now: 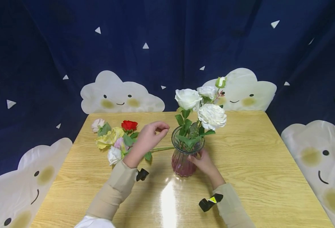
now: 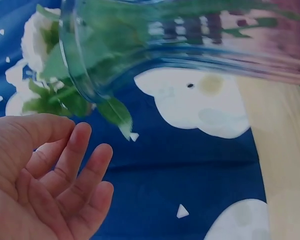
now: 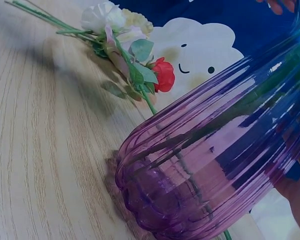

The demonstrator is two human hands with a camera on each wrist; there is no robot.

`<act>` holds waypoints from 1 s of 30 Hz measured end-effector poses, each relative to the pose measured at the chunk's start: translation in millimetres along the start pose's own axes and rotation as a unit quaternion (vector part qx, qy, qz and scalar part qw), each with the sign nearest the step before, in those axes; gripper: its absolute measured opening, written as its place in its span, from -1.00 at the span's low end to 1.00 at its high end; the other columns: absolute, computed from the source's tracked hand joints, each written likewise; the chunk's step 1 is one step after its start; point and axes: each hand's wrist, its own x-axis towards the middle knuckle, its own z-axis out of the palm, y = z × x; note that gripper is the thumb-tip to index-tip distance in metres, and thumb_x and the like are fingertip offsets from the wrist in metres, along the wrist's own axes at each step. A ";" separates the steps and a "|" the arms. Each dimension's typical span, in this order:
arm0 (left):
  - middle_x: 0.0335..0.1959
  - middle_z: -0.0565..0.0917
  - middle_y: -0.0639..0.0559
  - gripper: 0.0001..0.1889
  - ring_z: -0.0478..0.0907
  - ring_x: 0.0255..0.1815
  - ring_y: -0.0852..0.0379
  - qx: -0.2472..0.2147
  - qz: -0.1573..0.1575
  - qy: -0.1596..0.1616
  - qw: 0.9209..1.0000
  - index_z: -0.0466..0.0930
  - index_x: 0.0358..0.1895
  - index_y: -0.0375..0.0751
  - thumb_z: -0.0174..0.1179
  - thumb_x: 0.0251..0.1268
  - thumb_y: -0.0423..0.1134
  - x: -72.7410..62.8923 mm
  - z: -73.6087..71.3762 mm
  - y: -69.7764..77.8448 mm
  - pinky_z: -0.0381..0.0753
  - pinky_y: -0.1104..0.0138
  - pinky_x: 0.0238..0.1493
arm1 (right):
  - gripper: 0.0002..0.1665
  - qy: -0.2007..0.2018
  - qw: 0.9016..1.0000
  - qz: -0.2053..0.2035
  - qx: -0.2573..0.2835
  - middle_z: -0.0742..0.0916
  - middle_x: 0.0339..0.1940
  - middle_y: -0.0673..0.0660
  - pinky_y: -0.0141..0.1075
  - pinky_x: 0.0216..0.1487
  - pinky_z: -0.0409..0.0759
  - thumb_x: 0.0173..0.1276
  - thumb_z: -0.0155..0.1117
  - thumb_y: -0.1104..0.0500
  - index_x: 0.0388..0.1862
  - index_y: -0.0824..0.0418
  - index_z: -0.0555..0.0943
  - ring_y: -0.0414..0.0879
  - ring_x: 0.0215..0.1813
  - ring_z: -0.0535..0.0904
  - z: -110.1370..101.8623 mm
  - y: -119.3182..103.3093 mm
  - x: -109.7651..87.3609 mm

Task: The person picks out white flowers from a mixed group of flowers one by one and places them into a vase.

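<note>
A ribbed glass vase [image 1: 181, 163], clear at the rim and pink-purple toward its base, stands upright on the table. White artificial roses [image 1: 188, 98] with green leaves and a bud [image 1: 220, 82] rise from it, and stems show through the glass [image 3: 200, 135]. My right hand [image 1: 205, 163] holds the vase at its right side, thumb in front below the rim; its other fingers are mostly hidden. To the left of the rim, my left hand [image 1: 148, 137] hovers with loosely bent fingers [image 2: 97, 160] and nothing between them. It is apart from the vase.
Left on the wooden table [image 1: 258, 164] lies a loose pile of flowers: a red rose [image 1: 129, 125], a yellow bloom [image 1: 110, 137], a white rose [image 1: 114, 155] and a pale pink one [image 1: 98, 125]. A green stem [image 1: 163, 148] reaches toward the vase. Behind hangs a dark blue curtain [image 1: 167, 57].
</note>
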 end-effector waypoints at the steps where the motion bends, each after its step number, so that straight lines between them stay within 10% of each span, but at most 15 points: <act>1: -0.31 0.63 0.06 -0.86 0.54 -0.23 0.10 0.002 -0.005 0.000 1.000 0.61 -0.21 -0.17 0.10 0.22 -0.27 -0.4 -0.6 -2.8 0.49 0.24 -0.19 | -0.15 -0.001 1.000 -0.002 0.000 0.46 0.07 0.45 0.12 0.18 0.17 0.01 0.37 -0.03 0.14 0.47 0.29 0.31 0.17 0.29 -0.2 -0.1 0.1; 9: -0.32 0.64 0.04 -0.85 0.55 -0.35 0.11 0.106 -0.034 -0.006 0.994 0.61 -0.22 -0.17 0.10 0.21 -0.26 -4.0 4.7 -29.4 0.51 0.28 -0.38 | -0.06 -0.003 1.000 -0.012 -0.004 0.44 0.09 0.46 0.11 0.19 0.17 0.01 0.35 -0.13 0.16 0.48 0.26 0.32 0.18 0.27 -1.1 -1.5 0.8; 19: -0.44 0.64 0.03 -0.88 0.55 -0.52 0.09 0.344 -0.018 -0.024 0.939 0.65 -0.35 -0.11 0.21 0.02 -0.38 -10.9 45.9 -81.8 0.45 0.30 -0.66 | -0.13 -0.001 1.000 -0.011 -0.005 0.44 0.10 0.46 0.11 0.19 0.17 0.03 0.36 -0.02 0.16 0.48 0.26 0.32 0.18 0.27 -1.1 -2.2 1.2; 30: -0.40 0.56 -0.07 -0.84 0.53 -0.43 -0.03 0.432 -0.040 -0.099 0.896 0.60 -0.33 -0.21 0.17 0.01 -0.51 -7.3 96.8 -154.1 0.54 0.16 -0.52 | -0.21 0.000 1.000 0.015 -0.010 0.41 0.14 0.44 0.09 0.21 0.14 0.05 0.34 0.16 0.20 0.45 0.23 0.29 0.21 0.25 0.3 -4.2 -0.9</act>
